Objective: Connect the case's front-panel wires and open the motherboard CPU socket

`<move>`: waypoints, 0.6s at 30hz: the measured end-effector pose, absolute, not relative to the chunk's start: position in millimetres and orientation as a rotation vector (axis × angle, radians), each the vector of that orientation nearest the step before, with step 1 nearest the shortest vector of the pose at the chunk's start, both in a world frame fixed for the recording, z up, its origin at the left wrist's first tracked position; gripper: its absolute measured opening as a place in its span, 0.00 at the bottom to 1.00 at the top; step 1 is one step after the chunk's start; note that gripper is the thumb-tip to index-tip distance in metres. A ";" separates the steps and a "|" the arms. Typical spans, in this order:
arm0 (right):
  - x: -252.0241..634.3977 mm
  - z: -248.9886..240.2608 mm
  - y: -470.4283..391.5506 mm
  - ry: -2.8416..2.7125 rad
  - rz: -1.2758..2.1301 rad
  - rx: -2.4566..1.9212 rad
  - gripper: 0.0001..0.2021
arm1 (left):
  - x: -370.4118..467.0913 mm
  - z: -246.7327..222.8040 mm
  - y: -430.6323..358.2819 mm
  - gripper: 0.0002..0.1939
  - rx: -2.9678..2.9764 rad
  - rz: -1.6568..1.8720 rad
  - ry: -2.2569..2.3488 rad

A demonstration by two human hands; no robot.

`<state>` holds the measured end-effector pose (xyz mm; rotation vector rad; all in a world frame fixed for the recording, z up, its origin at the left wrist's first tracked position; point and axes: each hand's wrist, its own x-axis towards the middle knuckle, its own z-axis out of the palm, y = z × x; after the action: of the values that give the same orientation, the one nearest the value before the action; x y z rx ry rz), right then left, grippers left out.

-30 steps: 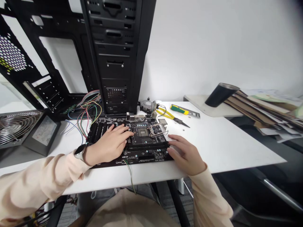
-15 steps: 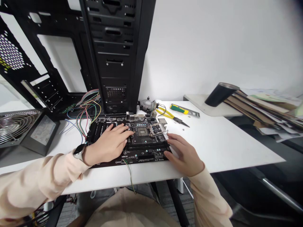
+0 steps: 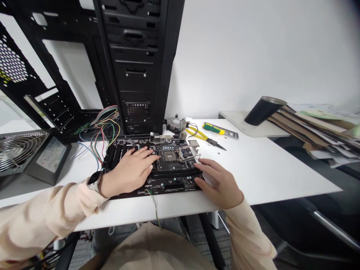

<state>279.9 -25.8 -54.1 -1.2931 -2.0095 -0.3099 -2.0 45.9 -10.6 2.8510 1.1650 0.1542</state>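
Observation:
A black motherboard (image 3: pixel 168 182) lies flat on the white table, its bare CPU socket (image 3: pixel 169 156) facing up. The metal socket frame (image 3: pixel 186 153) is swung up to the right of the socket. My left hand (image 3: pixel 137 167) rests palm down across the board's left half, fingers spread. At the board's right edge is my right hand (image 3: pixel 218 183), fingers apart, with the thumb by the near right corner and a fingertip near the end of the long memory slots (image 3: pixel 174 174). No object shows in either hand. Thin wires (image 3: pixel 154 210) hang from the board's front edge.
A black computer case (image 3: pixel 137 82) stands behind the board, with coloured wires (image 3: pixel 102 129) beside it. A power supply (image 3: pixel 49 159) sits at left. Farther back are a CPU cooler (image 3: pixel 174 123), yellow-handled pliers (image 3: pixel 198 134) and a green-yellow tool handle (image 3: pixel 213 128). Stacked cardboard (image 3: pixel 295 127) and a dark cup (image 3: pixel 263 111) lie right.
My right hand's fingers have shifted slightly at the board's right edge. My left hand stays in place on the board.

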 end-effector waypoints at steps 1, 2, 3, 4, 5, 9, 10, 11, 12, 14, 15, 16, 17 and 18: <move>280.0 -54.4 -25.9 -2.014 -0.291 -1.286 0.14 | -2.4 -11.1 46.2 0.23 2.850 0.159 1.158; 280.3 -54.8 -25.9 -2.014 -0.274 -1.281 0.13 | -2.7 -11.4 46.4 0.23 2.847 0.163 1.152; 280.7 -55.3 -25.8 -2.009 -0.256 -1.280 0.13 | -2.9 -11.6 46.6 0.23 2.840 0.169 1.147; 281.0 -55.8 -25.5 -2.003 -0.239 -1.283 0.13 | -2.9 -11.4 46.6 0.23 2.828 0.177 1.147; 281.3 -56.2 -25.2 -1.997 -0.223 -1.289 0.12 | -2.8 -10.9 46.6 0.23 2.812 0.184 1.148; 280.8 -55.7 -23.9 -1.978 -0.216 -1.308 0.11 | -1.0 -7.6 45.5 0.23 2.769 0.189 1.148; 280.4 -55.1 -23.8 -1.975 -0.227 -1.313 0.11 | -0.5 -7.0 45.2 0.23 2.774 0.184 1.147; 280.0 -54.5 -23.7 -1.971 -0.236 -1.320 0.11 | -0.1 -6.9 45.1 0.23 2.782 0.183 1.147; 279.7 -53.9 -23.7 -1.966 -0.238 -1.329 0.11 | 0.2 -7.0 45.0 0.23 2.790 0.189 1.147; 279.2 -52.9 -23.8 -1.953 -0.229 -1.347 0.11 | 0.3 -7.9 45.2 0.22 2.801 0.208 1.149; 279.1 -52.5 -23.9 -1.947 -0.223 -1.352 0.11 | 0.2 -8.5 45.3 0.21 2.806 0.214 1.147; 279.0 -52.3 -24.0 -1.943 -0.222 -1.352 0.11 | 0.1 -8.9 45.4 0.21 2.810 0.213 1.144; 278.9 -52.1 -24.1 -1.943 -0.226 -1.351 0.11 | -0.1 -9.2 45.5 0.21 2.815 0.206 1.142; 278.8 -51.9 -24.1 -1.945 -0.236 -1.348 0.11 | -0.2 -9.2 45.5 0.21 2.818 0.196 1.143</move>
<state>278.8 -24.1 -51.9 -1.3476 -1.9450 -0.2359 -0.2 45.5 -9.2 2.8183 1.1429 0.1962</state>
